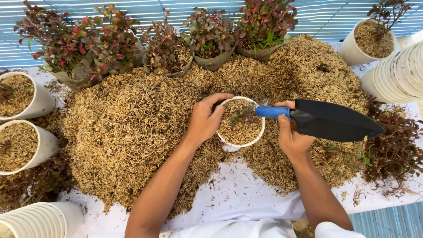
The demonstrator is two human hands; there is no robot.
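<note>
R grip (288,132) holds trowel (326,119) | L grip (205,119) cups white pot (260,132), wrist bent

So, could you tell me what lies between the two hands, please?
In the head view, a white pot sits between the left hand and right hand, filled with husks and a small seedling.

A white sheet (246,194) covers the ground, bare along its near edge and strewn with loose husk bits. Beyond its far edge runs a blue-and-white slatted surface (176,9), which shows again at the near right corner. Even daylight falls throughout.
</note>
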